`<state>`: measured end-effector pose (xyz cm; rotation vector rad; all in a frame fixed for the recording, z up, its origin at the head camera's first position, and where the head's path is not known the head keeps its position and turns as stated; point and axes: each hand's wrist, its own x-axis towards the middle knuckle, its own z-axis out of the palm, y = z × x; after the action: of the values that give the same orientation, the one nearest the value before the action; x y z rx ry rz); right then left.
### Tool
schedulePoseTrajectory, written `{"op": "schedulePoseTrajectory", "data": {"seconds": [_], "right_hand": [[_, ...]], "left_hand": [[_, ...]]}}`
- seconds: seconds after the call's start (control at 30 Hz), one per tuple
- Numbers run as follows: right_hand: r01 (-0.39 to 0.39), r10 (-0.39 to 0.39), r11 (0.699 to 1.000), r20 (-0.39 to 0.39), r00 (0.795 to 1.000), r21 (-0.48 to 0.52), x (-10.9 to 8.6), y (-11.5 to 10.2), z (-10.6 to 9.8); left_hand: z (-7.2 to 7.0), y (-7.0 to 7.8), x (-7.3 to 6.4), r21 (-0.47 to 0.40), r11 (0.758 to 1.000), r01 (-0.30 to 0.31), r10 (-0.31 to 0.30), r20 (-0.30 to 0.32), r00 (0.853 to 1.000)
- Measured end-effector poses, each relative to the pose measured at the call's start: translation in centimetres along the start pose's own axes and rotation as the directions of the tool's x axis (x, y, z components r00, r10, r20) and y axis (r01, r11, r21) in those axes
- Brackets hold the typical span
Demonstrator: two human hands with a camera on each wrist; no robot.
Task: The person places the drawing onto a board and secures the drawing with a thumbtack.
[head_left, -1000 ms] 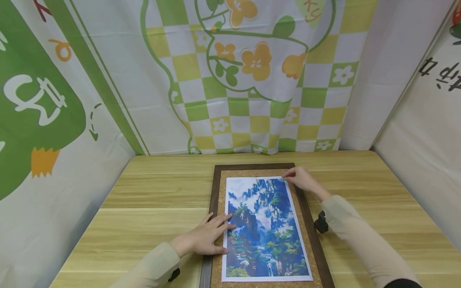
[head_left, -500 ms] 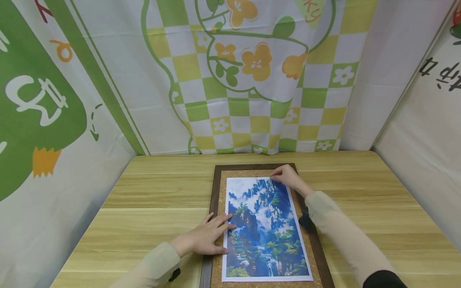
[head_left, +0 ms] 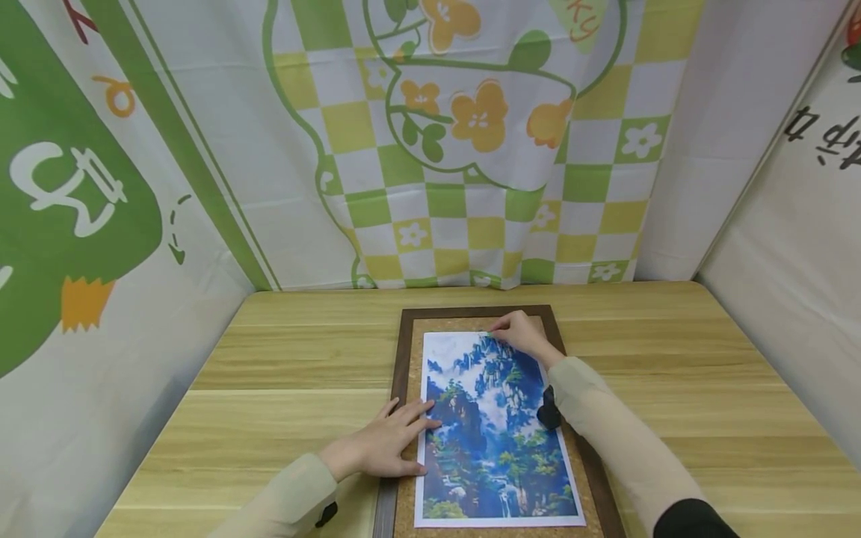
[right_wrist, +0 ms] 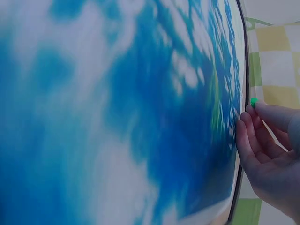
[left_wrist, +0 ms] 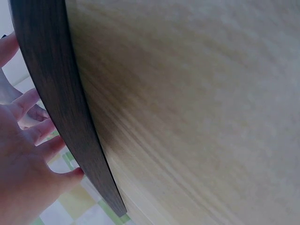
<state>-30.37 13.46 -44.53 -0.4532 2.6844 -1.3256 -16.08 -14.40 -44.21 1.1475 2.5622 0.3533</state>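
Observation:
A printed landscape picture [head_left: 487, 441] of blue mountains and waterfalls lies on a cork board [head_left: 440, 324] with a dark wooden frame [head_left: 403, 351]. My left hand [head_left: 377, 448] rests with spread fingers on the picture's left edge and the board's left side. At the picture's top edge, a little right of its middle, is my right hand [head_left: 525, 336]. Thumb and fingers there pinch a small green push pin [right_wrist: 253, 101], whose head shows in the right wrist view. Whether its point touches the paper is hidden.
The board lies on a light wood table [head_left: 289, 359]. Behind it hangs a green-and-yellow checked curtain [head_left: 457, 202], and printed white cloth walls [head_left: 202, 314] stand at both sides.
My right hand has moved left along the picture's top edge, from the upper right corner towards the middle, with the push pin. The left hand and the picture stay in place.

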Motion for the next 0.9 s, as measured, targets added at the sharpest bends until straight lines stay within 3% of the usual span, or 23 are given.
{"op": "schedulePoseTrajectory", "data": {"seconds": [0.33,0.67,0.77,0.9], "right_hand": [[-0.082,0.082,0.997,-0.079,0.993,0.008,0.9,-0.3,1.2],[-0.174,0.18,0.982,-0.098,0.979,0.069,1.4,-0.5,1.9],[-0.147,0.152,0.987,-0.09,0.984,0.06,1.8,-0.1,2.1],[-0.067,0.072,0.995,-0.069,0.995,0.07,5.8,6.6,3.8]], "left_hand": [[0.0,0.1,0.2,0.006,0.999,0.033,-0.034,0.018,0.999],[0.4,-0.2,0.3,0.007,0.999,0.038,-0.038,0.02,0.999],[0.3,-0.1,0.3,0.005,0.999,0.037,-0.037,0.02,0.999],[0.2,0.0,0.3,-0.001,0.999,0.036,-0.036,0.02,0.999]]}}
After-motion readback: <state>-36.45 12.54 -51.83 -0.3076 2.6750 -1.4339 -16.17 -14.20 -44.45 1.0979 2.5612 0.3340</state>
